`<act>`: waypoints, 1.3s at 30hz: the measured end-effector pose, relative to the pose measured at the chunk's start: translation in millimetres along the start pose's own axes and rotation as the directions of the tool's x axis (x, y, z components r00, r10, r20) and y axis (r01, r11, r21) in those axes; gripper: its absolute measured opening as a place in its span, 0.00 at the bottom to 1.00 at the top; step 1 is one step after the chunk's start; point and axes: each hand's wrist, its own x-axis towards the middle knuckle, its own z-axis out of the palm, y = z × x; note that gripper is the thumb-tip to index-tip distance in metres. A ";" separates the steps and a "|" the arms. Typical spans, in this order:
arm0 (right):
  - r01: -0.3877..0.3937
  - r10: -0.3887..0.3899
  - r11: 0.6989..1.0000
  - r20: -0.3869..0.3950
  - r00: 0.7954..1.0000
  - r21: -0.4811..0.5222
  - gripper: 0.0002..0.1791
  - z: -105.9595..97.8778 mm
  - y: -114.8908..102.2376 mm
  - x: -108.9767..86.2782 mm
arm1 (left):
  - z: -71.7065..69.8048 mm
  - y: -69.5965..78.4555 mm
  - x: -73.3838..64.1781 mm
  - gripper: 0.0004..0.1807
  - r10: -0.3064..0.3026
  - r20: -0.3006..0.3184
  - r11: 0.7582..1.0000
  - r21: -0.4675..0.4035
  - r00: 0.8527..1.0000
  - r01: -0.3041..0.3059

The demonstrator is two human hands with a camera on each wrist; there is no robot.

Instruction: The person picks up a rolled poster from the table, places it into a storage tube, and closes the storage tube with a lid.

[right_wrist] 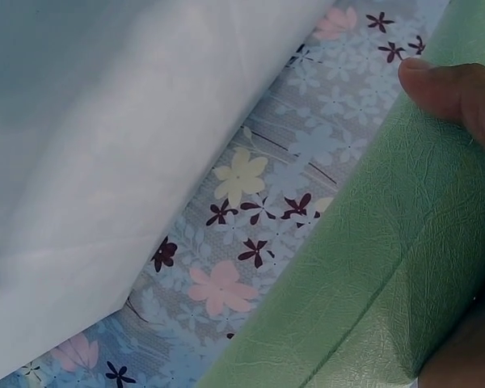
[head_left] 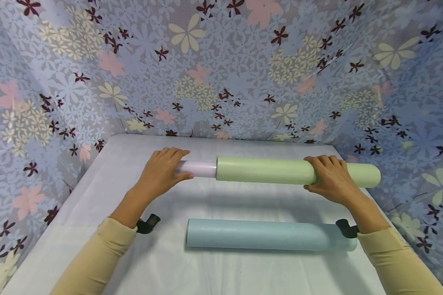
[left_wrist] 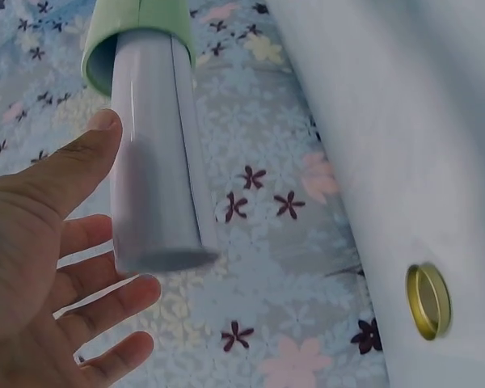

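A long pale-green tube (head_left: 266, 170) with a leathery surface is held level above the white table. My right hand (head_left: 329, 177) grips it near its rounded right end, thumb on one side and fingers over the other. From its open left end sticks a roll of white, glossy sheet (left_wrist: 149, 162), lilac-tinted in the head view. My left hand (head_left: 164, 170) is at the roll's outer end, its thumb beside the roll near the tube's rim and its fingers spread and loose. Below lies a pale-blue tube (head_left: 262, 234) on the table.
The white table (head_left: 221, 270) ends at a floral curtain (head_left: 221, 73) behind and at both sides. A shallow gold ring-shaped cap (left_wrist: 428, 301) rests on the white surface in the left wrist view. Black wrist mounts (head_left: 147, 224) stick out beside both sleeves.
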 end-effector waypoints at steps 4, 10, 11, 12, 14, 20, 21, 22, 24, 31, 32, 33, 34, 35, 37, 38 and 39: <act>0.006 -0.006 1.000 -0.011 1.000 0.007 0.45 -1.1 1.2 -1.0 | -3.1 -8.0 -6.1 0.37 -0.027 0.000 0.999 -0.035 1.000 0.027; 0.006 -0.006 1.000 -0.004 1.000 0.007 0.45 -3.2 2.3 -2.3 | -4.0 -17.1 -14.7 0.37 -0.077 0.027 0.990 -0.114 0.997 0.079; 0.008 -0.008 1.000 -0.004 1.000 0.006 0.45 -3.4 2.7 -2.6 | -3.5 -18.5 -16.0 0.36 -0.085 0.032 0.988 -0.129 0.996 0.089; 0.008 -0.008 1.000 -0.004 1.000 0.007 0.45 -3.5 2.9 -2.7 | -3.0 -19.9 -17.3 0.36 -0.096 0.037 0.984 -0.150 0.995 0.100; 0.010 -0.010 1.000 -0.003 1.000 0.009 0.45 -3.5 3.0 -3.0 | -2.3 -22.3 -19.6 0.36 -0.119 0.049 0.973 -0.194 0.992 0.126; 0.016 -0.016 1.000 -0.006 1.000 0.014 0.45 -3.5 2.7 -4.4 | 1.1 -28.1 -26.0 0.33 -0.170 0.093 0.916 -0.353 0.981 0.192; 0.017 -0.017 1.000 -0.007 1.000 0.014 0.45 -3.6 2.5 -4.6 | 2.0 -29.2 -27.0 0.33 -0.176 0.101 0.904 -0.377 0.979 0.202; 0.018 -0.018 1.000 -0.008 1.000 0.015 0.45 -3.7 2.2 -4.7 | 2.7 -30.1 -27.8 0.33 -0.183 0.109 0.891 -0.403 0.977 0.211; 0.022 -0.022 1.000 -0.012 1.000 0.015 0.45 -4.0 1.5 -4.7 | 3.9 -31.5 -29.1 0.32 -0.191 0.124 0.862 -0.454 0.974 0.227; 0.041 -0.041 0.999 -0.022 0.999 0.014 0.45 -4.9 -0.4 -4.1 | 5.8 -34.0 -32.7 0.31 -0.197 0.149 0.767 -0.592 0.969 0.247; 0.044 -0.043 0.999 -0.023 0.999 0.013 0.45 -5.1 -0.7 -4.0 | 5.7 -34.1 -33.3 0.31 -0.197 0.149 0.756 -0.606 0.969 0.246; 0.046 -0.045 0.999 -0.024 0.999 0.013 0.45 -5.2 -0.9 -3.8 | 5.4 -34.1 -33.8 0.31 -0.195 0.148 0.746 -0.620 0.969 0.245; 0.048 -0.047 0.999 -0.025 0.999 0.012 0.45 -5.3 -1.1 -3.6 | 5.5 -34.4 -34.3 0.30 -0.193 0.147 0.738 -0.630 0.970 0.242; 0.049 -0.049 0.999 -0.026 0.998 0.011 0.45 -5.5 -1.4 -3.5 | 5.5 -34.7 -34.7 0.30 -0.193 0.146 0.731 -0.638 0.970 0.241; 0.054 -0.053 0.999 -0.029 0.998 0.011 0.45 -5.7 -1.8 -3.2 | 5.5 -35.3 -35.4 0.29 -0.191 0.144 0.720 -0.652 0.971 0.238; 0.056 -0.055 0.998 -0.030 0.998 0.010 0.44 -5.8 -2.1 -3.0 | 5.7 -35.6 -35.8 0.29 -0.192 0.143 0.715 -0.657 0.971 0.238; 0.056 -0.056 0.998 -0.031 0.998 0.011 0.44 -5.8 -2.3 -2.8 | 6.0 -36.1 -36.2 0.29 -0.191 0.141 0.713 -0.660 0.971 0.236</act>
